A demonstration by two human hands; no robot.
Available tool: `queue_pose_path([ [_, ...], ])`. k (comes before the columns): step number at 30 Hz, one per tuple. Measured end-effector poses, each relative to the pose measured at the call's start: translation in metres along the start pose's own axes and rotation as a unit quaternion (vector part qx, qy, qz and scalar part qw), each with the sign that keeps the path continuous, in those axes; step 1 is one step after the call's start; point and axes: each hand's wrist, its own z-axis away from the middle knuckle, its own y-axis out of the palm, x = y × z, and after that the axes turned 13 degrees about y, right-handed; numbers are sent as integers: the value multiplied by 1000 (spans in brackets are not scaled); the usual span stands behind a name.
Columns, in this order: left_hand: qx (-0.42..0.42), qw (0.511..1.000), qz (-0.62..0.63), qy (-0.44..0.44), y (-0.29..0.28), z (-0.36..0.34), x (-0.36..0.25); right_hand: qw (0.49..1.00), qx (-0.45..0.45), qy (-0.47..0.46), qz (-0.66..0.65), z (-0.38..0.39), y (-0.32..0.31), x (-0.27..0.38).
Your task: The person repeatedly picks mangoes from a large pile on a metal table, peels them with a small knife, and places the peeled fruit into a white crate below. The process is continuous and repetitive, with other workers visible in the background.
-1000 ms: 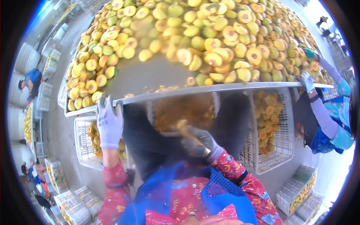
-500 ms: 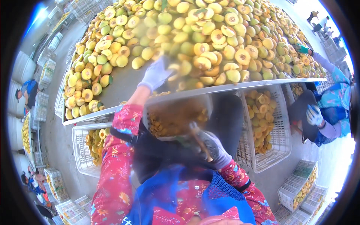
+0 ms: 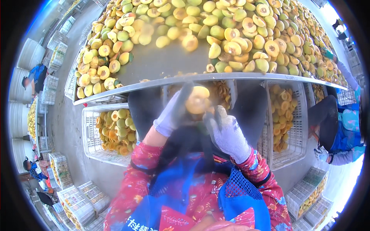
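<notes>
In front of my lap, just below the table edge, my left hand point(image 3: 173, 111) in a pale glove holds a yellow peach half point(image 3: 198, 100), its cut face turned up. My right hand point(image 3: 228, 133), gloved too, is closed close beside the fruit's lower right. Blur hides what its fingers grip. Above both hands a metal-edged table point(image 3: 165, 63) bears a big heap of halved yellow peaches point(image 3: 231, 34), many with the stone hollow showing. Beneath the hands, between my knees, a container of peach pieces point(image 3: 222, 90) is partly hidden.
White plastic crates of peach halves stand at my left point(image 3: 88, 134) and right point(image 3: 301, 142). A co-worker in blue point(image 3: 348, 123) sits at the far right, an arm over the heap. Stacked crates point(image 3: 79, 202) and other people point(image 3: 36, 77) are at the left.
My left hand has come back from the heap with a peach half. My right hand, which held a slim brown tool, has risen to meet it. The view has shifted.
</notes>
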Motion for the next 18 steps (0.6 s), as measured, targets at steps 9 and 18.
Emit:
queue_pose_path([
  [9, 40, 714, -599, 361, -3, 13, 33, 967, 32, -125, 218, 10, 16, -23],
  [18, 91, 572, -795, 179, -8, 21, 49, 864, 197, 356, -296, 5, 26, -24],
])
